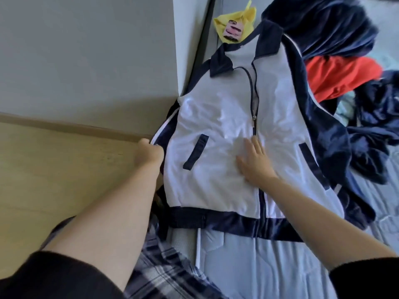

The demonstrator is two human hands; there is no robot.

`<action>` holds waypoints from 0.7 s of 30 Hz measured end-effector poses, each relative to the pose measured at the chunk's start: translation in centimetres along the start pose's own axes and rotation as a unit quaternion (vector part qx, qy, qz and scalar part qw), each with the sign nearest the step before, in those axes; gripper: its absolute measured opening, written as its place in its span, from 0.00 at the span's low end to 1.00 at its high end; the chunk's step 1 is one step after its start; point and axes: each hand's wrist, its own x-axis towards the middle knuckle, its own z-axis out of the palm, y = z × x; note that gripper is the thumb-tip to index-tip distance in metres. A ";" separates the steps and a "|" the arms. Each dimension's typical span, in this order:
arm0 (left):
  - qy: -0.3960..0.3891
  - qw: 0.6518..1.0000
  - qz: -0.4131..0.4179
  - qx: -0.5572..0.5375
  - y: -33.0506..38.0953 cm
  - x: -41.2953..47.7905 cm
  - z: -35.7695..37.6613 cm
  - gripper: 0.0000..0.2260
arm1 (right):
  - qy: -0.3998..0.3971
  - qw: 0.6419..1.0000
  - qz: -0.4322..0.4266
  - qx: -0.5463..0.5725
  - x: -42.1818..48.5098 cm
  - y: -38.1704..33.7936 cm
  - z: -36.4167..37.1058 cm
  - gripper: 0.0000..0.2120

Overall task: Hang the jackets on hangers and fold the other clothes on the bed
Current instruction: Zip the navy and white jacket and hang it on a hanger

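A grey wall [86, 50] meets a pale wooden floor [54, 169]; farther off lies a pink-patterned phone [234, 31].

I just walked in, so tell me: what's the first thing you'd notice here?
A white and navy jacket lies spread in the middle, right hand flat on its front, left hand gripping its edge. A bright red garment sits in the dark pile at right.
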 end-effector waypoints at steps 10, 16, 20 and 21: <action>-0.349 0.686 0.463 0.440 1.3 -15.0 2.0 0.24 | -0.035 0.948 -0.196 -0.248 -14.2 0.2 0.2 0.42; -0.207 0.647 0.509 0.528 0.6 -17.4 4.0 0.26 | 0.082 0.940 -0.145 -0.300 -13.5 -0.1 -0.6 0.26; -0.195 0.847 0.407 0.282 2.4 -15.4 2.5 0.12 | 0.174 0.955 -0.082 -0.224 -12.1 1.5 -3.4 0.19; -0.184 0.870 0.388 0.243 2.8 -14.7 1.8 0.12 | 0.190 0.957 -0.062 -0.212 -11.8 2.1 -4.3 0.17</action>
